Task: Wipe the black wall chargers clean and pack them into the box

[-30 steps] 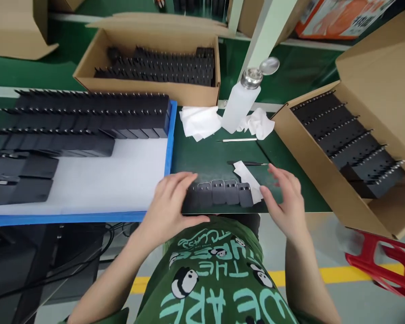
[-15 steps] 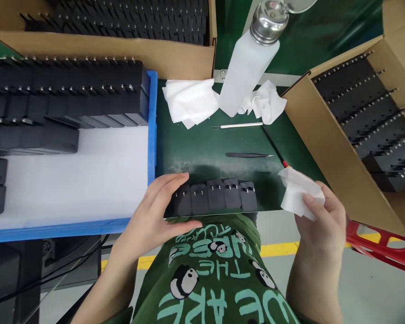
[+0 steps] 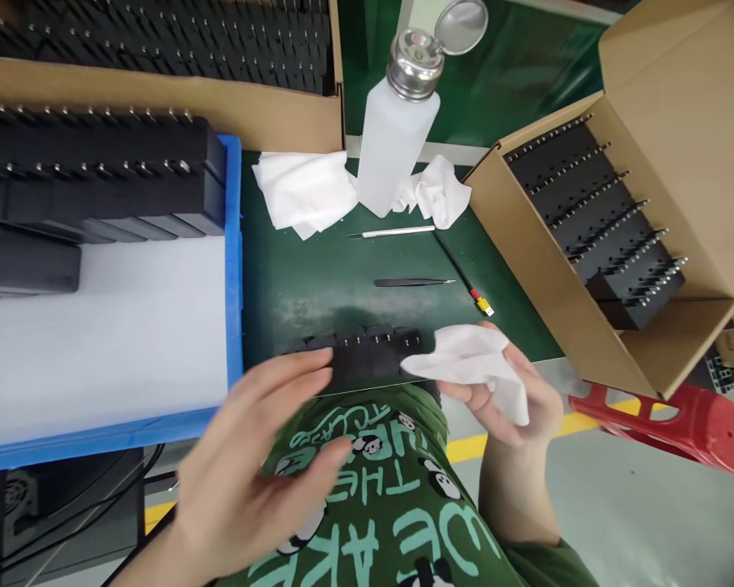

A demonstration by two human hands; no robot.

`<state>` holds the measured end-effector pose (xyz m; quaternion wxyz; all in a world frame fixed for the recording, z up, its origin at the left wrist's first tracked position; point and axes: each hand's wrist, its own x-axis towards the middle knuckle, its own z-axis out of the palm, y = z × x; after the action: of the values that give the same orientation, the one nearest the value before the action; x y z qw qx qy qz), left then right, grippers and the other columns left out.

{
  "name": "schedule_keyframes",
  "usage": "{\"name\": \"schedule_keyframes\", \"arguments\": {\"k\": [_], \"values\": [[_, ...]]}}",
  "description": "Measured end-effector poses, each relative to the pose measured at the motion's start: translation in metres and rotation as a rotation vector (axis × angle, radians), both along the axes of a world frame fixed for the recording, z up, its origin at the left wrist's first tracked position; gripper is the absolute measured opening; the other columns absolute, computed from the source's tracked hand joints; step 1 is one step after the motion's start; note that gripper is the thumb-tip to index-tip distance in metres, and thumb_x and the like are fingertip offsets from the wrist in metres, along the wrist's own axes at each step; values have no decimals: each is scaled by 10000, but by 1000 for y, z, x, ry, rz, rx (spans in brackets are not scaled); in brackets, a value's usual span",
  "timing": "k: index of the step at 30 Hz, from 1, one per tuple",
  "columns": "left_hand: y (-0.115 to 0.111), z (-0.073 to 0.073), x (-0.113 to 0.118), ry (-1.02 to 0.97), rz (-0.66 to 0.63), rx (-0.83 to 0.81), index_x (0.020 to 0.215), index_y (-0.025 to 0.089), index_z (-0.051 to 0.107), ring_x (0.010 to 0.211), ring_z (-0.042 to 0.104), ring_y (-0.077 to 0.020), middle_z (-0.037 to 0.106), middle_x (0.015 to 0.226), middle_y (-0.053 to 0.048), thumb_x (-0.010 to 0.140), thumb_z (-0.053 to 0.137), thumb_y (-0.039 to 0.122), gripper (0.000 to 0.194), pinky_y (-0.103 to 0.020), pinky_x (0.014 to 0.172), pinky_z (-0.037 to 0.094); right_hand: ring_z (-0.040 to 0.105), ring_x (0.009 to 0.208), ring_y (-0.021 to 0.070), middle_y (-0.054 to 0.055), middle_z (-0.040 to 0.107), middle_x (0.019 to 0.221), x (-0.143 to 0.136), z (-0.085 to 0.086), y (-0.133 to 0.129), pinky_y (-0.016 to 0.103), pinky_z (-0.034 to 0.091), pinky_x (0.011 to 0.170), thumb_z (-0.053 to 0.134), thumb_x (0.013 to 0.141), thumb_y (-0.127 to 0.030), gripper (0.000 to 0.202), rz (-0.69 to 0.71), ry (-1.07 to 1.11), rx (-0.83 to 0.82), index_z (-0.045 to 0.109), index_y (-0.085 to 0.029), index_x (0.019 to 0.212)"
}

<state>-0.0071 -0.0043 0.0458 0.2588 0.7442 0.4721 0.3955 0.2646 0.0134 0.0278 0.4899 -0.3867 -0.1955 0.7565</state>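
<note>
A row of black two-pin power adapters (image 3: 370, 363) lies lined up along the near bench edge, none of them lifted, so work on this row looks barely begun. More adapters stand in the blue-edged tray (image 3: 233, 269) and in the right-hand cardboard box (image 3: 526, 244) (which of these are finished, I cannot tell).

The right hand (image 3: 523, 399) pinches a crumpled white cloth (image 3: 470, 355) between thumb and fingers, its tip over the row's right end; contact is unclear. The left hand (image 3: 245, 469) is wide open, thumb well apart from the fingers, holding nothing, its fingertips at the row's left part.

Against half a second ago, the cloth has come in from the right to the row, uncovering the USB plug (image 3: 483, 305), and the left hand sits lower.
</note>
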Motion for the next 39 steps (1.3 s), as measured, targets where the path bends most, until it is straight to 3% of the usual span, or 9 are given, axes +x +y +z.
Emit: {"name": "schedule_keyframes", "arguments": {"k": [4, 8, 14, 19, 23, 26, 30, 35, 39], "values": [[5, 13, 35, -37, -178, -156, 1411, 140, 494, 1110, 664, -204, 663, 1272, -127, 931, 668, 236, 519, -279, 883, 589, 577, 604, 113, 1, 603, 733, -10, 8, -10, 235, 510, 558, 688, 909, -369, 156, 184, -53, 147, 627, -228, 880], [13, 9, 46, -160, -208, -215, 1013, 189, 647, 732, 633, -107, 667, 868, -13, 905, 611, 69, 165, -201, 614, 523, 576, 811, 145, 41, 624, 995, -6, 16, -18, 259, 468, 672, 611, 971, -283, 60, 243, -492, 424, 630, -240, 934], [6, 7, 41, -90, -166, 81, 1030, 174, 651, 868, 671, -147, 674, 946, -66, 884, 588, -23, 254, -249, 718, 578, 586, 735, 129, -18, 650, 865, -9, 25, -25, 229, 452, 633, 704, 885, -196, 201, 313, -791, 460, 644, -285, 1055], [-3, -2, 47, 121, -206, 509, 1072, 89, 682, 972, 702, -221, 756, 966, -118, 876, 635, 20, 213, -340, 836, 623, 582, 602, 108, -27, 688, 747, -31, 15, -31, 210, 450, 557, 660, 897, -203, 60, -24, -649, 358, 688, -255, 889], [-4, -4, 53, 268, -186, 595, 1096, 112, 708, 1041, 717, -226, 791, 1047, -81, 907, 631, 133, 206, -366, 958, 581, 671, 742, 177, 46, 727, 893, -47, 9, -36, 265, 555, 641, 723, 868, -445, 268, -131, -462, 363, 737, -258, 1060], [-4, -4, 48, 219, -170, 619, 1090, 122, 693, 1103, 714, -237, 793, 1028, -101, 916, 586, 189, 215, -372, 998, 564, 653, 648, 162, 34, 723, 813, -52, 9, -30, 258, 559, 579, 798, 809, -400, 255, -155, -444, 327, 732, -244, 1000], [-7, -14, 24, 85, 35, 571, 1120, 134, 638, 1121, 699, -258, 754, 1082, -144, 828, 595, 68, 302, -428, 972, 586, 656, 609, 161, 11, 743, 813, -45, 25, 16, 265, 542, 535, 780, 839, -325, 232, -261, -706, 494, 703, -274, 1052], [-12, -31, -9, -29, 324, 467, 1189, 212, 632, 1129, 671, -288, 698, 1187, -117, 829, 608, 8, 415, -471, 884, 613, 684, 897, 238, 59, 745, 1019, -38, 68, 131, 395, 551, 823, 599, 926, -206, 178, -520, -1461, 1190, 735, -254, 1029], [-19, -36, -26, -40, 381, 426, 1195, 224, 642, 1110, 679, -295, 690, 1210, -117, 836, 635, 24, 410, -442, 831, 632, 609, 937, 284, 127, 678, 960, -51, 80, 205, 428, 508, 828, 442, 921, -127, 290, -244, -1789, 1330, 725, -182, 950]]}}
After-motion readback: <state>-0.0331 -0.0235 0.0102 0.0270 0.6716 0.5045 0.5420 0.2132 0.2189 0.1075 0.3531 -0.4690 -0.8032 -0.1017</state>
